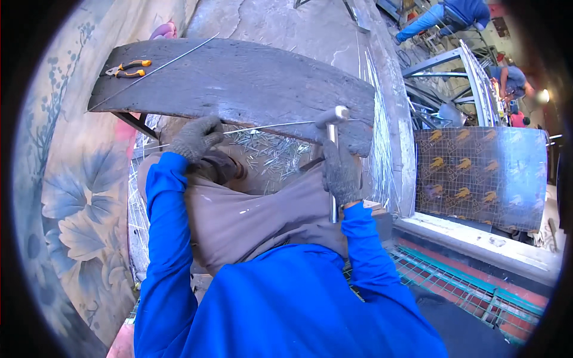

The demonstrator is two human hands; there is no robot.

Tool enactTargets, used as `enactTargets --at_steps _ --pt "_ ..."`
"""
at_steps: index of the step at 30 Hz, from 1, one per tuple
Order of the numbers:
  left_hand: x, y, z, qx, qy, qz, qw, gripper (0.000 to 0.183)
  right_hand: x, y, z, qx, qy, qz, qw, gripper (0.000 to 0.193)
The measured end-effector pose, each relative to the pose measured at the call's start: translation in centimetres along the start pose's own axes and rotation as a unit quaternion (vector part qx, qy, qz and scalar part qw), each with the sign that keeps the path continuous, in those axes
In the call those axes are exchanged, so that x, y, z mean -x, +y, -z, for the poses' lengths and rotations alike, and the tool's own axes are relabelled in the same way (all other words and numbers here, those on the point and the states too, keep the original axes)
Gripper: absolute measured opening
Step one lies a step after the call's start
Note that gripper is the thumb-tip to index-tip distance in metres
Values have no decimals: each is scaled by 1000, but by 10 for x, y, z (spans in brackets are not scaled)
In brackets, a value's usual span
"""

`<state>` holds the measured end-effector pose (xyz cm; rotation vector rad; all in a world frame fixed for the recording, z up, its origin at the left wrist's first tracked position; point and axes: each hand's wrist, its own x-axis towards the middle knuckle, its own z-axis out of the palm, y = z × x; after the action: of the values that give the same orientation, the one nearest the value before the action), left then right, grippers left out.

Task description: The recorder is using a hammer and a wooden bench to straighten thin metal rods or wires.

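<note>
My left hand [196,139], in a grey knit glove, is closed around a thin metal rod [268,126] at the near edge of a dark wooden bench [239,77]. The rod runs rightward across the bench's near edge. My gloved right hand [341,173] grips a steel hammer [333,117] by its handle, head up. That head overlaps the rod's right part in view; whether they touch I cannot tell. Pliers [129,68] with yellow-and-black handles lie on the bench's left end. Beside them a second thin rod [161,67] lies slantwise across the wood.
Many short cut metal pieces [268,149] litter the ground between my legs and the bench. Long thin rods [382,137] lie in a bundle along the right. Beyond are a patterned dark panel [471,179], metal frames [441,59] and other people. A floral sheet [89,197] covers the left side.
</note>
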<state>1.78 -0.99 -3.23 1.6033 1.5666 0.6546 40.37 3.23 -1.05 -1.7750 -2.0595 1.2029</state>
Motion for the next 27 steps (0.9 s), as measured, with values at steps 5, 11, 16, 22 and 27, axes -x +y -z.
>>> enactTargets --at_steps 5,11,16,22,27 --pt "5 -3 15 -6 4 27 1000 14 6 45 3 41 175 114 977 27" --pt "3 -5 18 -15 -36 56 998 14 -2 21 47 324 258 281 866 22" --pt "4 7 21 -22 -7 55 998 18 3 -17 32 61 249 98 962 36" --pt "5 -5 20 -6 -24 47 999 18 -9 -26 41 360 172 221 890 45" --pt "3 5 24 -18 -42 48 998 19 -21 5 26 250 280 163 913 49"
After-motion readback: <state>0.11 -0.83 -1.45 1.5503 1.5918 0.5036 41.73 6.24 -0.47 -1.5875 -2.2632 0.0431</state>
